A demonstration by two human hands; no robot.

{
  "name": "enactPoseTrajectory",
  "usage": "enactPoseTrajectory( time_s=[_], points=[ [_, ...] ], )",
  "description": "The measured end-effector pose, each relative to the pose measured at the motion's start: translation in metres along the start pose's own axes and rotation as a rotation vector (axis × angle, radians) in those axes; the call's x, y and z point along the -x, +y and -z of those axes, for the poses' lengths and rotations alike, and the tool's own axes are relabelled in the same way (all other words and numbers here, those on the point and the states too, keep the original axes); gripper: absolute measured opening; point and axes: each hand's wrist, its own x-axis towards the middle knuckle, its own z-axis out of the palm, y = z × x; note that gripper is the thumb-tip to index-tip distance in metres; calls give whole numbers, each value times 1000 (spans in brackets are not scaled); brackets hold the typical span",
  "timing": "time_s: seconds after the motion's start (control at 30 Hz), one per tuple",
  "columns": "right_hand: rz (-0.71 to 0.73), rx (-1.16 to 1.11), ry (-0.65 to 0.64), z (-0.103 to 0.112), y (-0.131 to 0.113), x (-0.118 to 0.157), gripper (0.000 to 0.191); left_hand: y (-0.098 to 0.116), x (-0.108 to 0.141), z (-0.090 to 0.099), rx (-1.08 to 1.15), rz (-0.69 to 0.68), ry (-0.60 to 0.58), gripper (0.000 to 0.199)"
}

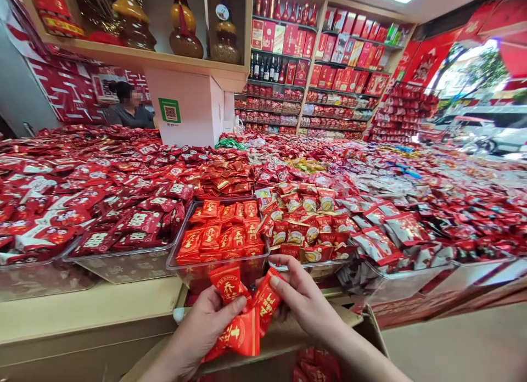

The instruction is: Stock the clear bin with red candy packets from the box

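In front of me, above an opened cardboard box (329, 327), both hands are closed on small red candy packets with gold lettering. My left hand (196, 328) grips several of them: one candy packet (227, 283) stands up by the thumb, and another (244, 331) hangs below it. Between thumb and fingers, my right hand (307, 294) pinches one red candy packet (267, 301), tilted and touching those in the left. Just beyond, a clear plastic bin (218, 264) holds rows of the same red packets (226, 231). The fingertips under the packets are partly hidden.
Durian-labelled packets (307, 228) fill a bin on the right. Dark red packets (140, 223) fill one on the left. More red packages (316, 364) lie inside the cardboard box. A white pillar (187, 107) and bottle shelves (284, 41) stand behind. A person (129, 110) is at the back left.
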Motion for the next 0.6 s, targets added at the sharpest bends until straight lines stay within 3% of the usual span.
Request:
enactPoseTrajectory(
  time_s=[0.2, 0.4, 0.47, 0.6],
  points=[
    [-7, -51, 62, 1, 0, -2, 38, -10, 4, -2, -9, -41, 76, 20],
    [68, 10, 70, -1, 4, 3, 32, -13, 9, 4, -20, 7, 136, 26],
    [152, 166, 83, 0, 6, 6, 26, -13, 11, 4, 9, 27, 166, 28],
    [523, 571, 73, -2, 14, 12, 20, -8, 14, 2, 142, -19, 138, 26]
  ],
)
